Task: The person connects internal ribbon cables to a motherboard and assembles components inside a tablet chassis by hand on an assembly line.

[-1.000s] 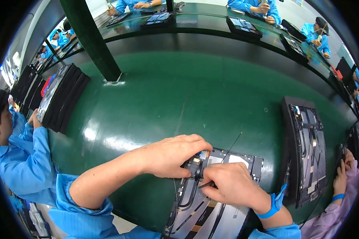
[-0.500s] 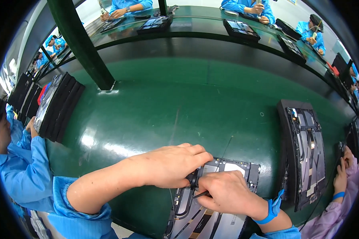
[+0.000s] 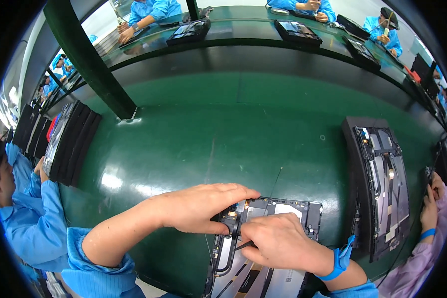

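Note:
An opened tablet (image 3: pixel 288 278) lies at the near edge of the bench, its inner parts facing up. My left hand (image 3: pixel 203 206) reaches over its far left corner with fingers stretched along the far edge. The left thumb, set apart from them, presses beside a small dark module with a gold patch (image 3: pixel 232 214). My right hand (image 3: pixel 278 238) is closed low over the tablet, just right of that thumb. Out of its grip sticks a thin dark tool (image 3: pixel 245 245), its kind mostly hidden by the fingers. A blue band (image 3: pixel 340 260) circles the right wrist.
Another opened tablet (image 3: pixel 390 193) leans on a black foam block (image 3: pixel 350 134) at right. A stack of black trays (image 3: pixel 74 149) stands at left beside a person in blue (image 3: pixel 32 203). A green post (image 3: pixel 92 59) rises at the far left. Co-workers sit across the bench.
My left fingers have straightened and the thumb has shifted slightly left, uncovering the gold-patched module. My right hand has moved slightly left with the tool. The view has shifted a little.

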Demonstrator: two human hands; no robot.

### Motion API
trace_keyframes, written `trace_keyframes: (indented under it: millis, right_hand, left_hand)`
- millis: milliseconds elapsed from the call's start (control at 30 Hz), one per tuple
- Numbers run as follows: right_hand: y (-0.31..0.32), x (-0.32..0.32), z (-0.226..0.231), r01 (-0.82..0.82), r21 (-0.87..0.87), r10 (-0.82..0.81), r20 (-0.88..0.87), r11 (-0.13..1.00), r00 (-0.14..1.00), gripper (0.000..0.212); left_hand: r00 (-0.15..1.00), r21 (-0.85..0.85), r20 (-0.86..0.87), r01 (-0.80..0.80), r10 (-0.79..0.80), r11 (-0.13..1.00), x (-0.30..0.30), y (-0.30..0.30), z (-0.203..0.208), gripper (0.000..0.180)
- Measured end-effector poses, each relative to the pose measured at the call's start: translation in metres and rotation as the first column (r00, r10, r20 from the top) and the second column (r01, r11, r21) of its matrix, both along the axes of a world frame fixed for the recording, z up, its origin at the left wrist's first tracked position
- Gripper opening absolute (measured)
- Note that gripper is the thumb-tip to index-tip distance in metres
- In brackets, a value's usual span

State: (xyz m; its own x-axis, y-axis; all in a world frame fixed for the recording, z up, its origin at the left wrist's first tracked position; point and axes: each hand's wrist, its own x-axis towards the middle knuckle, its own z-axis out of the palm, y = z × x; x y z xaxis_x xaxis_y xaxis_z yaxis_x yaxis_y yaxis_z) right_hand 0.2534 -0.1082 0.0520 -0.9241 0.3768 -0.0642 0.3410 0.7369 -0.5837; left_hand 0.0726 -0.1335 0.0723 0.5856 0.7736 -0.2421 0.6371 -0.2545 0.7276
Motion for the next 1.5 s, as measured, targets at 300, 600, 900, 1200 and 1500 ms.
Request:
trace_keyframes:
  millis: [300, 600, 900, 1200, 1500]
  right_hand:
    - [0.001, 0.0, 0.003, 0.001, 0.026, -0.001, 0.017, 1.0, 1.0, 0.012]
    - [0.0, 0.025, 0.014, 0.208, 0.074, -0.199, -0.107, 0.975, 0.974, 0.015]
    - [-0.008, 0.056, -0.001, 0.483, 0.261, -0.414, -0.277, 0.836, 0.867, 0.014]
    - [-0.007, 0.052, -0.003, 0.472, 0.223, -0.381, -0.352, 0.853, 0.855, 0.016]
    - [-0.006, 0.058, -0.005, 0.485, 0.168, -0.409, -0.345, 0.858, 0.845, 0.017]
  left_hand:
    - [0.957, 0.121, -0.289, 0.033, 0.003, 0.992, 0.024, 0.001, 0.021, 0.063]
    - [0.837, 0.373, -0.521, 0.046, 0.168, 0.927, 0.041, -0.011, 0.013, 0.054]
    - [0.607, 0.759, -0.447, -0.131, 0.657, 0.638, 0.088, -0.075, 0.002, 0.021]
    - [0.472, 0.553, -0.34, -0.599, 0.813, 0.579, 0.133, -0.088, -0.017, 0.059]
    - [0.371, 0.312, -0.394, -0.806, 0.841, 0.502, 0.142, -0.076, -0.009, 0.05]
